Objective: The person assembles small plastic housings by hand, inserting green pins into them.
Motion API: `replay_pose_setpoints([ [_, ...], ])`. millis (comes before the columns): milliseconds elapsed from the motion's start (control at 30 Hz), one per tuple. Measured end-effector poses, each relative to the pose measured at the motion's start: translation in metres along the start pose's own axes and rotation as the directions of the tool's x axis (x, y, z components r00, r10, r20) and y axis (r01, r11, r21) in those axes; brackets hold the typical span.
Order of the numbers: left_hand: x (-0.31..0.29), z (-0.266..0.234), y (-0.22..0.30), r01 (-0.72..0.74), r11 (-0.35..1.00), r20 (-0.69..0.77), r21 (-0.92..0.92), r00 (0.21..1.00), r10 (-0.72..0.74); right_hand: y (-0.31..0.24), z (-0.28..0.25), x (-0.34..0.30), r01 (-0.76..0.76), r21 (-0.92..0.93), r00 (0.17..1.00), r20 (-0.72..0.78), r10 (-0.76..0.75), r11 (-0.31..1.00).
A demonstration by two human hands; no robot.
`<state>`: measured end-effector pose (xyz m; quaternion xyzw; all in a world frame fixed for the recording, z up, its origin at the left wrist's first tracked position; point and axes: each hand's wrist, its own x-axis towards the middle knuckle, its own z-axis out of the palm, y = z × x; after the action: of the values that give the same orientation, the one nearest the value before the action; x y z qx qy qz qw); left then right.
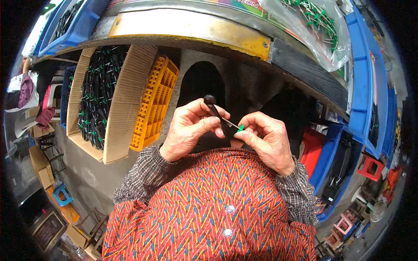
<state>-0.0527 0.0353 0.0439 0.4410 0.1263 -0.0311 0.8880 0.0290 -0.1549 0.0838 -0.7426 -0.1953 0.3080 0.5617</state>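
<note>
I have the left hand (185,128) with its fingers clamped on a black piece (212,107), held in front of the red patterned garment (209,195), its long axis slanting down to the right. A thin metal rod (230,123) runs rightward and slightly down to a green tip (241,128), nearer the right hand (272,141), whose thumb and fingers pinch it. I can't tell whether rod and black piece are joined.

left hand (185,130): curled, pinching | right hand (271,141): pinching | gap: near, seemingly apart
</note>
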Motion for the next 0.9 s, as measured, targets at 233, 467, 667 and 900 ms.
replay_pose_setpoints([
  [233, -0.008, -0.012, -0.009, -0.017, 0.996, -0.018, -0.089, 1.0, 0.016, -0.007, 0.007, 0.001, 0.001, -0.033, 1.0, 0.006, 0.0, 0.999],
  [467, -0.012, -0.025, -0.028, 0.023, 0.919, 0.085, -0.392, 0.996, 0.011, -0.014, 0.014, 0.005, 0.119, -0.185, 0.992, 0.062, -0.109, 0.975],
  [667, -0.012, -0.033, -0.033, 0.033, 0.89, 0.11, -0.455, 0.994, 0.019, -0.017, 0.02, 0.01, 0.133, -0.226, 0.99, 0.079, -0.117, 0.965],
  [900, -0.011, -0.037, -0.034, 0.049, 0.889, 0.119, -0.455, 0.993, 0.006, -0.015, 0.022, 0.015, 0.167, -0.267, 0.984, 0.103, -0.144, 0.949],
])
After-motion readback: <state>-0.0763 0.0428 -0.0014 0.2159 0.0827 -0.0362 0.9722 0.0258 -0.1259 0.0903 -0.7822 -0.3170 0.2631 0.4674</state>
